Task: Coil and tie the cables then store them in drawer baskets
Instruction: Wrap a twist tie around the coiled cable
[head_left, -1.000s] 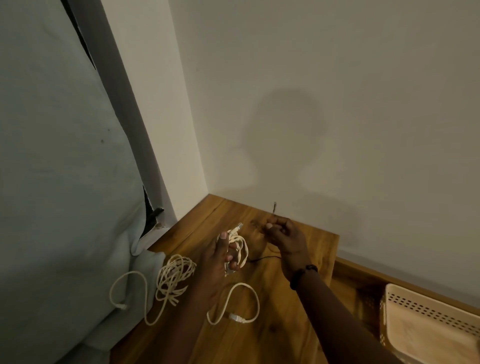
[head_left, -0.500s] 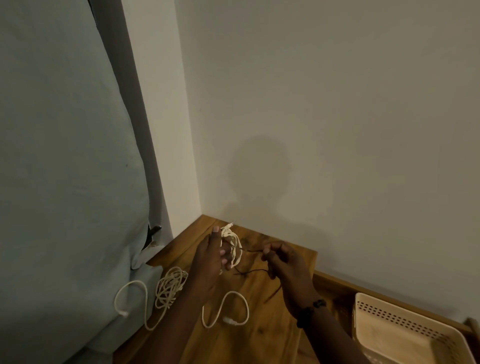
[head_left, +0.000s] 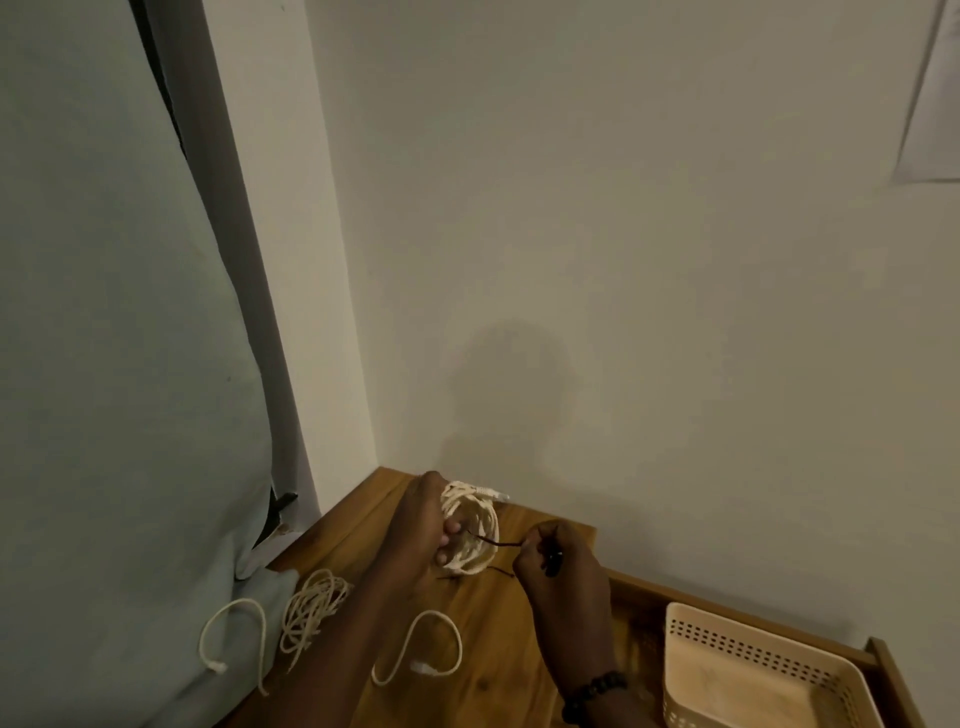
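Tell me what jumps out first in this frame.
At bottom centre, over the wooden top, the left hand holds a coil of cream cable while the right hand pulls a thin dark tie from it. A looser cable bundle lies lower left, and an empty perforated basket sits in the open drawer, bottom right.

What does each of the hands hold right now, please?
Left hand: closed on the coiled white cable.
Right hand: closed, pinching the thin dark tie.
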